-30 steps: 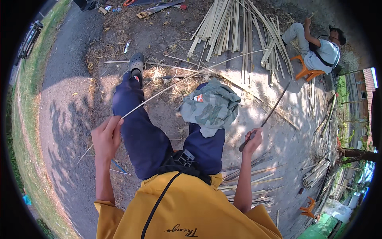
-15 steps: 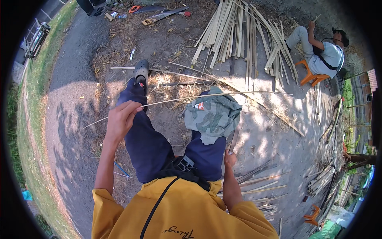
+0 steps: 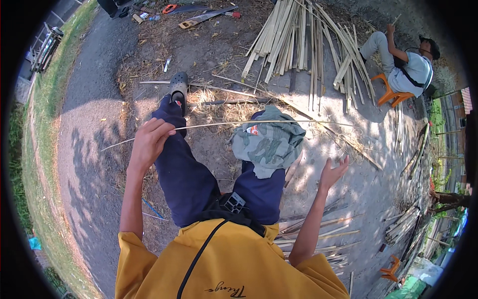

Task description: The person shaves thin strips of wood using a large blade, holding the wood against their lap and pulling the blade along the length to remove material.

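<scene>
My left hand [image 3: 150, 139] is closed in a pinch around a long, thin, pale bamboo strip [image 3: 219, 123]. Its short end sticks out to the left of the hand, while the long end runs right, over a camouflage cloth [image 3: 271, 142] draped on my right knee. My right hand [image 3: 333, 173] is off to the right of that knee, fingers spread, holding nothing. Between the knee and this hand, a narrow brownish shape [image 3: 294, 170] shows beside the cloth; I cannot tell what it is.
Split bamboo strips [image 3: 281, 45] lie in a large pile ahead, with more strips [image 3: 323, 239] at my right side. Handsaws [image 3: 209, 19] lie at the far left. A person [image 3: 406, 67] sits on an orange stool [image 3: 391, 94] at the far right. My left foot wears a grey clog [image 3: 179, 87].
My right hand has left its place beside the knee, moved forward and right, and opened. The strip's long end has dipped slightly; my left hand keeps its hold, a little higher.
</scene>
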A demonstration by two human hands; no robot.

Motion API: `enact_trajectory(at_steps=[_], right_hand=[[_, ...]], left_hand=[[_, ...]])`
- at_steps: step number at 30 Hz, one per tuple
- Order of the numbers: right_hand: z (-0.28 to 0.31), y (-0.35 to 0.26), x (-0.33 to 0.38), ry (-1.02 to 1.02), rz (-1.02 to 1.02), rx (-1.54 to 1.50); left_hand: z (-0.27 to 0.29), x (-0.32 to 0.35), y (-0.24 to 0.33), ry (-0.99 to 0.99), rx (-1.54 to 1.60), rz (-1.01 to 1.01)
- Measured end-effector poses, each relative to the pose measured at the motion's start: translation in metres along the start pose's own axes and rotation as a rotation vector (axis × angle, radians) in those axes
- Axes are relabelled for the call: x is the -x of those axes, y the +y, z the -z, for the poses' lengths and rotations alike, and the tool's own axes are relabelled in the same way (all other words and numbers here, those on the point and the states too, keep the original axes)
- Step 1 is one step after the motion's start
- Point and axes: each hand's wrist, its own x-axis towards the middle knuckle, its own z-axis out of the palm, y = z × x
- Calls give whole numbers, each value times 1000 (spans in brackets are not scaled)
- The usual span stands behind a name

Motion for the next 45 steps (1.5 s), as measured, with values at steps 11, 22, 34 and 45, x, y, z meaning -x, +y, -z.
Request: enact_trajectory(at_steps=[11, 22, 34, 45], right_hand=[[102, -197, -84, -358, 782, 213], [105, -140, -104, -380, 552, 212], [110, -107, -109, -442, 485, 159], [137, -82, -123, -870, 85, -234]], left_hand=[[11, -3, -3, 59, 87, -40], [18, 55, -91, 234, -25, 253], [14, 109, -124, 416, -123, 477], [35, 151, -148, 205, 258, 661]])
